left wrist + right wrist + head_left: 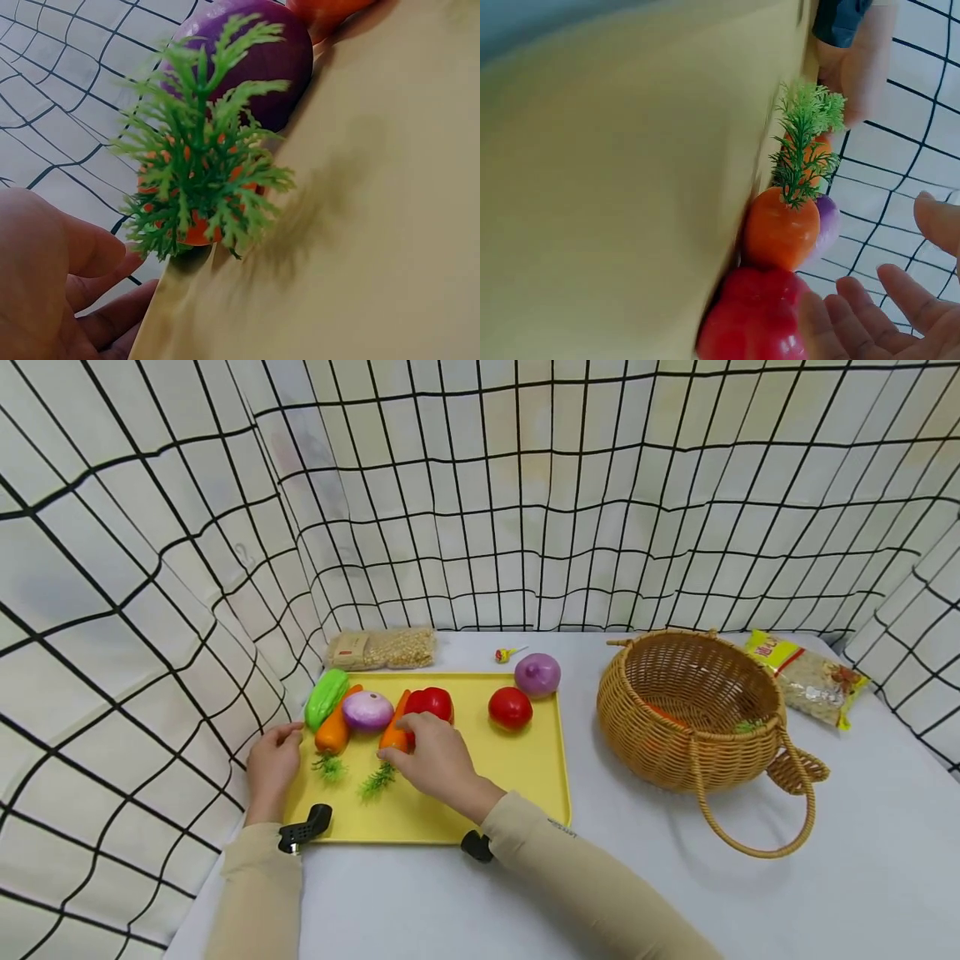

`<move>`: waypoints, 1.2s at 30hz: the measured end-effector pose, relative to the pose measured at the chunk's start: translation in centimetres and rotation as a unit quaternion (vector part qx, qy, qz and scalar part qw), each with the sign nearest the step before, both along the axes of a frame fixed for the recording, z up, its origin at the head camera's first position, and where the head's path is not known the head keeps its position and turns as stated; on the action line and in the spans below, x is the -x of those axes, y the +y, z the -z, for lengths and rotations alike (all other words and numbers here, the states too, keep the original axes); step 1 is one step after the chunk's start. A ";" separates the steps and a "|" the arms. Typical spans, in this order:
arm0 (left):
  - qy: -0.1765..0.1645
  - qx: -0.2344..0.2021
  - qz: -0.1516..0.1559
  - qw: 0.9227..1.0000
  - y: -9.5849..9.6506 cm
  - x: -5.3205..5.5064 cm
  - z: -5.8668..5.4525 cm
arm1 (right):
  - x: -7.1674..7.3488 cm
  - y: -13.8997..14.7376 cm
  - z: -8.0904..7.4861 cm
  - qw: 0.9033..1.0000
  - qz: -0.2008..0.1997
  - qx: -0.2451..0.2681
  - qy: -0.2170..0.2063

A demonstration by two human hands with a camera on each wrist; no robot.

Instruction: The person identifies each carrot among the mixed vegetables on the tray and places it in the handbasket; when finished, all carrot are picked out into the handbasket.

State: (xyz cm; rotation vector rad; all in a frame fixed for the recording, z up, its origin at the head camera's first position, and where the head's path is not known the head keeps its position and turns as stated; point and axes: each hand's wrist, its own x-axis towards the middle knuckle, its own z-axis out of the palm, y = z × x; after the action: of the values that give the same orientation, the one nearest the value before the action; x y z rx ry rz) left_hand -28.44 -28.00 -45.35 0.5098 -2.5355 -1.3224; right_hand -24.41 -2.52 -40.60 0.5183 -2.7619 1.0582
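A yellow tray [480, 802] carries toy vegetables. My left hand [274, 764] is at its left edge, beside a green bumpy vegetable [326, 697] and a carrot [333, 732]; in the left wrist view its fingers are loosely bent by the rim, holding nothing visible. Over the tray, my right hand [438, 760] hovers near a second carrot [395, 733] and a red bell pepper [432, 700]. The right wrist view shows its fingers [855, 300] spread apart from the carrot, with nothing between them. Between the carrots lies a purple-and-white onion [367, 711].
A tomato [510, 708] and a purple onion [537, 675] sit at the tray's right. Farther right stands a wicker basket [648, 747] with vegetables inside, beside a yellow-topped food bag [813, 681]. Behind the tray lie a packet [382, 648] and a lollipop [504, 655]. Netting encloses the table.
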 end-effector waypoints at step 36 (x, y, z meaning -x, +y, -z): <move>0.009 -0.007 -0.006 1.000 0.4 -0.2 -0.3 | 2.5 -4.2 1.0 0.993 0.084 -0.049 -0.067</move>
State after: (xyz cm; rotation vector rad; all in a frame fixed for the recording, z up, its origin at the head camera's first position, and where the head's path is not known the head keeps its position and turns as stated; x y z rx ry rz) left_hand -28.25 -27.65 -45.05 0.5124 -2.5062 -1.3360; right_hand -26.88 -6.71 -41.62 0.2266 -2.9245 0.9565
